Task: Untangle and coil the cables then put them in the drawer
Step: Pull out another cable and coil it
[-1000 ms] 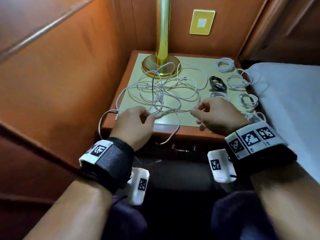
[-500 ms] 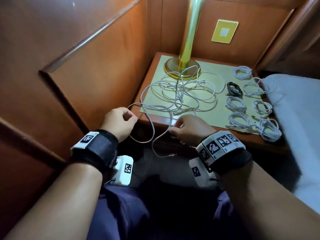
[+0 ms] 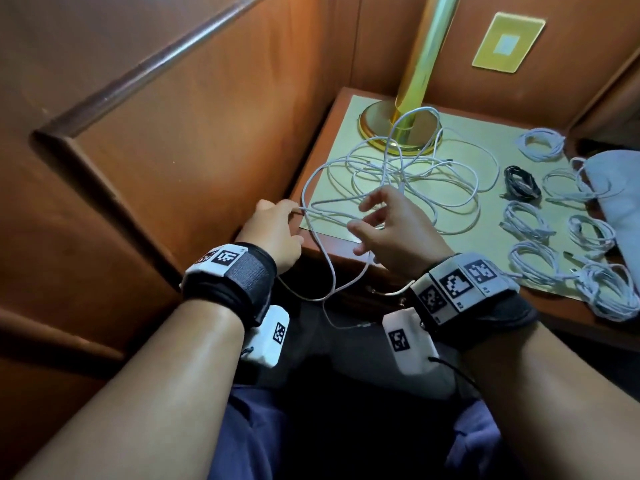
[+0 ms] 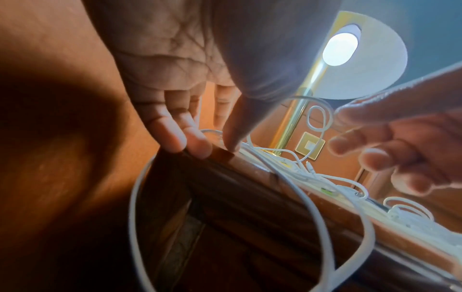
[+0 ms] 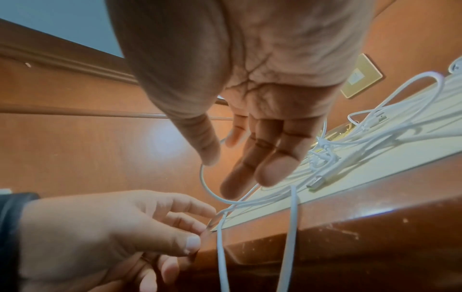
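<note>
White cable loop [image 3: 325, 271], hanging off the nightstand [image 3: 332, 249] edge at 6 o'clock, is pinched by the left hand [image 3: 273, 226] at 9 o'clock, while the right hand [image 3: 394, 230], closed on it 0.5 s ago, now spreads empty over the tangle [image 3: 398, 181] at 12 o'clock, coiled bundles [image 3: 561, 237] lying at 2 o'clock, suggesting a fresh strand is sought.

brass lamp [image 3: 414, 98], wall plate [image 3: 507, 43], pillow [image 3: 620, 188]

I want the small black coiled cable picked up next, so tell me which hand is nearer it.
Right. The right hand hovers open over the tangled white cables, left of the small black coiled cable. The left hand sits farther left at the nightstand's corner.
</note>
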{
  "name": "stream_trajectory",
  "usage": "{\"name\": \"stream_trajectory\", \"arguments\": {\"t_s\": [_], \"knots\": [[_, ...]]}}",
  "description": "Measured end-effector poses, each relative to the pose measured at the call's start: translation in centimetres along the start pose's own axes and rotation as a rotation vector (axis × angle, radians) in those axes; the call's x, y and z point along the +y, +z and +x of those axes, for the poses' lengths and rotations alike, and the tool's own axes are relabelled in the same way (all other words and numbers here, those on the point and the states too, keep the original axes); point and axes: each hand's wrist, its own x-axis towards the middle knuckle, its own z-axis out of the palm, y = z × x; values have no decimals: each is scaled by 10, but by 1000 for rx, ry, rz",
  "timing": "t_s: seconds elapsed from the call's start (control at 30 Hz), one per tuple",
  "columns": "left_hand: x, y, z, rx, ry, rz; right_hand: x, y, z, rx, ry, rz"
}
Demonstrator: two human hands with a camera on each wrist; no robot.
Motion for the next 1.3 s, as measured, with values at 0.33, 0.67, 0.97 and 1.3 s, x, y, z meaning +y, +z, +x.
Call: {"name": "stream_trajectory", "arguments": {"t_s": [0.33,0.67,0.97,1.3], "knots": [[-2,0,6,102,-52,-68,5,-15,12,161,-31,106],[12,9,1,72,18,-109,8,-22,8,26,-73,-34],[15,11,4,10,144,20,23,-25,21,88,19,-47],[11,9,8,166,68,-154,44,-57,27,322,190,38]]}}
